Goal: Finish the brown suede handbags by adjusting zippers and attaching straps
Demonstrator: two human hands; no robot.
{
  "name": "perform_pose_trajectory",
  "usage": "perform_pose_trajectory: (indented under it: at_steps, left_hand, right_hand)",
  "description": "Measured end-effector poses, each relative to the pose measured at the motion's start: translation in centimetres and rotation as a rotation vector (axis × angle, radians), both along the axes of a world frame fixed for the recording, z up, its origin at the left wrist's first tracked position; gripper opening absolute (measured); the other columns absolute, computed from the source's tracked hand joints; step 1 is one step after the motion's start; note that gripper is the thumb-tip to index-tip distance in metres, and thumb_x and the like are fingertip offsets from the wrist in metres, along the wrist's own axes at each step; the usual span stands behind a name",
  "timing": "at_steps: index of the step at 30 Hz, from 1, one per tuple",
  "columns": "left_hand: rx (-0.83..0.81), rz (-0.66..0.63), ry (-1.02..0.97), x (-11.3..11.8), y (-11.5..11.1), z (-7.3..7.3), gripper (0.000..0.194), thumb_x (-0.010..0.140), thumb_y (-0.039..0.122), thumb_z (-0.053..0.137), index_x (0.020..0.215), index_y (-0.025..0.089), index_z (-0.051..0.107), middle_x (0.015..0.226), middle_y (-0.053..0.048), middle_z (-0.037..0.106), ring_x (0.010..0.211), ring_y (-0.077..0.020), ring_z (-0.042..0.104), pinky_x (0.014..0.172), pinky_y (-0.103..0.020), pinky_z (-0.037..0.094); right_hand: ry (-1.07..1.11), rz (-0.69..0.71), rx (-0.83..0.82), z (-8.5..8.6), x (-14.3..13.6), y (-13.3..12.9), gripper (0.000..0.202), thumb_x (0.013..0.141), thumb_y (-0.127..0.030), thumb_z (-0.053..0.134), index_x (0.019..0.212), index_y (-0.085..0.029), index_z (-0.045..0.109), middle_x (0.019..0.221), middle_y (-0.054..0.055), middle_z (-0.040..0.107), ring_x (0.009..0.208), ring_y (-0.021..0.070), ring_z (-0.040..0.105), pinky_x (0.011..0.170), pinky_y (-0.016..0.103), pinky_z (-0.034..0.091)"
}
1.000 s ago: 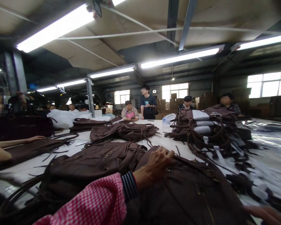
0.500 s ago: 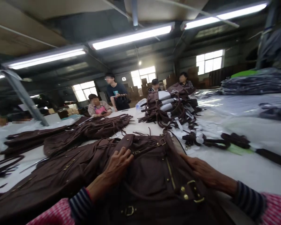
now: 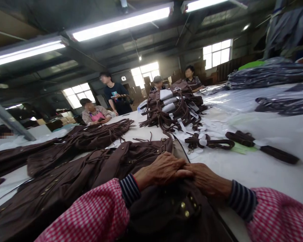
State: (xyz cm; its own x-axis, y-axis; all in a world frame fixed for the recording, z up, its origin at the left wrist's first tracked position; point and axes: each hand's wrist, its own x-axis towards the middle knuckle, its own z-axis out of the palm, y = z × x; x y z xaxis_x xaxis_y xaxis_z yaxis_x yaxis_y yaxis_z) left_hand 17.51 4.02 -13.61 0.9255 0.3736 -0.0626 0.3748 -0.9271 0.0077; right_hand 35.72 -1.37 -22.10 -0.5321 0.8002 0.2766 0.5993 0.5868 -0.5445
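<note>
Hidden: the near end of the brown bag [image 3: 166,208] runs off the bottom edge; both forearms in pink checked sleeves [image 3: 101,215] are cut by the frame, and the palms cannot be seen.
Hard to make out: whether the fingers pinch any fabric — they lie flat and close together, so I cannot tell if anything is grasped.
Left hand [image 3: 164,169]: rests palm down on the top of the brown bag, fingertips touching the right hand.
Right hand [image 3: 207,179]: lies on the same bag at its right edge, just beside the left hand, partly under its fingers.
Bag and grip: the brown bag lies flat on the white table [image 3: 255,171] directly under both hands; its brass studs [image 3: 184,208] show just nearer than the hands, its fringed far end [image 3: 146,148] beyond them.
Around the bag: more brown fringed bags [image 3: 91,137] lie to its left; a heap of strapped bags [image 3: 171,107] stands beyond it; loose dark straps [image 3: 217,144] lie to its right.
People: several co-workers [image 3: 93,114] sit or stand beyond the bag.
Change: half a second ago the hands lay spread apart on the bag — now they meet at its middle.
</note>
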Motion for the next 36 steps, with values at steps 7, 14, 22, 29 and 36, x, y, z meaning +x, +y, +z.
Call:
perform_pose_trajectory:
  at_steps: [7,14,22,29,36]
  left_hand:
    - [0.11,-0.125,0.096,-1.7,0.6,2.0,0.046,0.102,0.058,0.038,0.099,0.02,0.062,0.081,-0.003,0.062,0.079,-0.0181,0.05,0.084,-0.035,0.032]
    - [0.094,-0.052,0.094,-6.1,0.2,3.9,0.053,0.105,0.051,0.039,0.073,0.017,0.063,0.067,0.0,0.059,0.079,-0.0169,0.048,0.095,-0.04,0.023]
    - [0.101,0.062,-0.082,-7.9,-0.5,-0.8,0.037,0.106,0.034,0.039,0.078,0.018,0.056,0.082,-0.002,0.058,0.096,-0.0205,0.045,0.101,-0.043,0.021]
    - [0.133,0.135,-0.139,-8.1,-1.3,-1.2,0.036,0.1,0.052,0.048,0.117,0.02,0.049,0.112,-0.004,0.057,0.106,-0.0208,0.048,0.1,-0.038,0.033]
    - [0.012,0.137,-0.068,-6.6,-0.5,-1.0,0.056,0.101,0.064,0.031,0.114,0.015,0.054,0.117,-0.011,0.06,0.105,-0.0266,0.054,0.107,-0.057,0.032]
  right_hand:
    - [-0.148,-0.148,-0.02,0.7,-0.5,-0.2,0.023,0.099,-0.032,0.043,0.101,-0.018,0.062,0.094,0.007,0.071,0.086,0.0224,0.067,0.073,0.03,0.04]
    - [-0.299,-0.195,-0.02,2.1,-1.1,0.3,0.011,0.094,-0.025,0.045,0.091,-0.021,0.055,0.078,0.002,0.067,0.072,0.0187,0.063,0.062,0.029,0.027]
    - [-0.333,-0.155,-0.094,2.5,-1.3,2.2,0.01,0.091,-0.024,0.05,0.098,-0.021,0.057,0.077,0.003,0.066,0.074,0.0217,0.065,0.06,0.029,0.03]
    - [-0.255,-0.228,0.314,-1.6,-4.3,6.6,0.023,0.087,-0.006,0.042,0.089,-0.019,0.06,0.088,0.007,0.067,0.07,0.018,0.068,0.06,0.025,0.044]
    - [-0.226,-0.27,0.631,-5.2,-4.8,7.8,0.027,0.076,0.001,0.045,0.086,-0.021,0.058,0.078,0.003,0.066,0.064,0.0168,0.068,0.055,0.022,0.047]
